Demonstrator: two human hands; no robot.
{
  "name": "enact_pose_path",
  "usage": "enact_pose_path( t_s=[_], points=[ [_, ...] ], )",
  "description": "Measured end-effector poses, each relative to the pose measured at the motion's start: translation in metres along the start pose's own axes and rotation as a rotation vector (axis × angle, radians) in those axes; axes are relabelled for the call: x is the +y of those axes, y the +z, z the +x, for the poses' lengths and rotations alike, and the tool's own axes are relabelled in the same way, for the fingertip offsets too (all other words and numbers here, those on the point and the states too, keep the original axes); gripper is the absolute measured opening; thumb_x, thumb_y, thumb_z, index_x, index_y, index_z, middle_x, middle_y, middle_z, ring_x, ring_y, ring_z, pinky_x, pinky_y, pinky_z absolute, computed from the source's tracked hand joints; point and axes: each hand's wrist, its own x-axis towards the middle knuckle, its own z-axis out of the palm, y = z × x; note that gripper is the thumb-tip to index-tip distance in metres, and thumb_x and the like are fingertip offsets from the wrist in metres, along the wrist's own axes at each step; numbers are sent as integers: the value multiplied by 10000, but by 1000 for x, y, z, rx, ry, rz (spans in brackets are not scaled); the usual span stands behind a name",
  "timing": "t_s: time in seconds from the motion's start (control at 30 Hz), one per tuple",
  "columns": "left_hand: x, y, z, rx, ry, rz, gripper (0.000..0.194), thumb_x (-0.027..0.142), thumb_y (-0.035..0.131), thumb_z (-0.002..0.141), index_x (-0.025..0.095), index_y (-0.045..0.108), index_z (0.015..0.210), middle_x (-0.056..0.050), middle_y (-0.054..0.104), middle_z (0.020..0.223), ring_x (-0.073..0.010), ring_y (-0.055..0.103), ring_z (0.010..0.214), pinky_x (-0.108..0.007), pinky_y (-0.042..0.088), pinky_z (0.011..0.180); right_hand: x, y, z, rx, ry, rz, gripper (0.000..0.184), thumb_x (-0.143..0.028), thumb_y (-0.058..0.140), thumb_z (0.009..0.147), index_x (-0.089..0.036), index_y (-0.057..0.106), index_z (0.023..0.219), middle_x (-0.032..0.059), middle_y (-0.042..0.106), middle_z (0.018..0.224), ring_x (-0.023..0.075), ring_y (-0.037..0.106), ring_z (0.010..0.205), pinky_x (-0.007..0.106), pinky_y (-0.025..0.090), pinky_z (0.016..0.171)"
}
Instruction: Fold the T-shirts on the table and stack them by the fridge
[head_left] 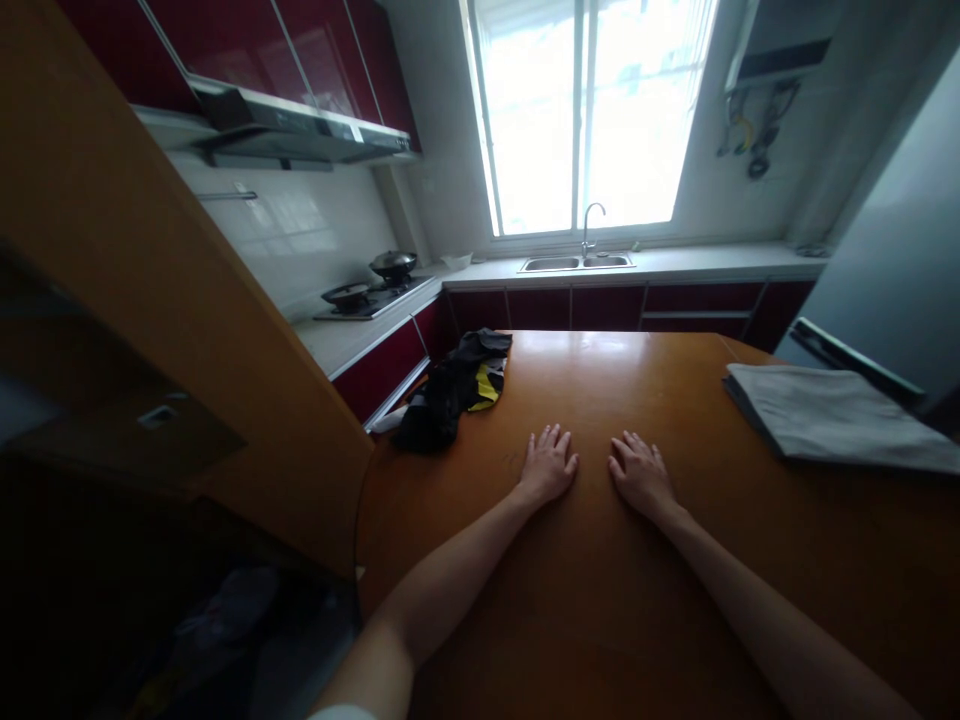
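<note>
My left hand (549, 462) and my right hand (639, 472) both lie flat, palms down, on the orange wooden table (615, 600), fingers stretched out and holding nothing. They rest side by side near the table's middle, a small gap between them. A crumpled black garment with a yellow patch (454, 385) lies at the table's left edge, to the left of my left hand. A folded grey cloth (832, 415) lies at the right edge, beyond my right hand.
An orange wooden panel (150, 270) stands close on the left. Behind the table run a counter with a stove and wok (375, 285), a steel sink with tap (577, 260) under a bright window, and red cabinets. A grey fridge (892, 260) stands at right.
</note>
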Motion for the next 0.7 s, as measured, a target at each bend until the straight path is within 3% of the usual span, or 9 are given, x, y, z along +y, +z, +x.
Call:
enact_pose_path(
  t_s=[0.13, 0.23, 0.3, 0.37, 0.43, 0.5, 0.6, 0.7],
  points=[
    [-1, 0, 4, 37, 16, -40, 521, 425, 516, 974, 184, 534, 1435, -127, 433, 1570, -293, 342, 1477, -537, 228, 1224, 1, 0, 0, 5, -1, -6, 487, -353, 431, 991, -153, 559, 1416, 140, 433, 1570, 272, 330, 1480, 504, 192, 1219],
    [-17, -18, 18, 88, -13, -76, 356, 348, 603, 931, 216, 676, 1253, -79, 589, 1435, -226, 510, 1350, -379, 358, 1174, 2, 1, 0, 4, -7, -5, 489, -351, 434, 991, -151, 554, 1421, 144, 434, 1569, 273, 333, 1480, 507, 197, 1217],
    [-41, -42, 30, 150, -83, -72, 304, 284, 595, 932, 195, 696, 1205, -91, 617, 1389, -207, 547, 1301, -330, 382, 1146, 3, 1, 0, 5, -11, -2, 487, -349, 441, 989, -154, 555, 1420, 147, 434, 1568, 271, 332, 1481, 506, 197, 1217],
    [-73, -70, 37, 248, -183, -35, 338, 245, 542, 953, 156, 665, 1256, -144, 529, 1470, -262, 456, 1384, -423, 315, 1188, 3, 1, 0, 3, -10, -3, 488, -350, 441, 988, -153, 554, 1420, 146, 433, 1569, 270, 330, 1481, 504, 194, 1218],
    [-109, -94, 38, 386, -375, 76, 342, 242, 589, 923, 189, 673, 1250, -131, 501, 1492, -290, 382, 1434, -460, 299, 1187, 3, 1, 0, -2, -8, -9, 496, -352, 432, 989, -147, 549, 1425, 142, 432, 1570, 273, 327, 1482, 503, 193, 1219],
    [-140, -108, 32, 440, -535, 149, 430, 309, 652, 891, 208, 644, 1310, -148, 434, 1533, -336, 328, 1457, -490, 314, 1165, 2, 1, 0, -3, -4, -14, 502, -354, 423, 989, -141, 547, 1426, 139, 433, 1570, 273, 328, 1482, 503, 193, 1219],
    [-170, -112, 21, 337, -714, 125, 595, 445, 714, 832, 260, 591, 1383, -175, 439, 1494, -408, 399, 1383, -536, 410, 1063, 1, 1, 0, 5, 1, -13, 498, -356, 419, 987, -148, 550, 1420, 135, 435, 1569, 271, 328, 1481, 506, 192, 1219],
    [-183, -108, 18, 223, -779, 45, 686, 432, 703, 823, 278, 509, 1463, -196, 497, 1412, -417, 514, 1283, -524, 459, 1001, 1, 1, 0, 9, 3, -12, 496, -354, 424, 984, -151, 551, 1418, 135, 435, 1569, 269, 331, 1480, 502, 190, 1220]
  ],
)
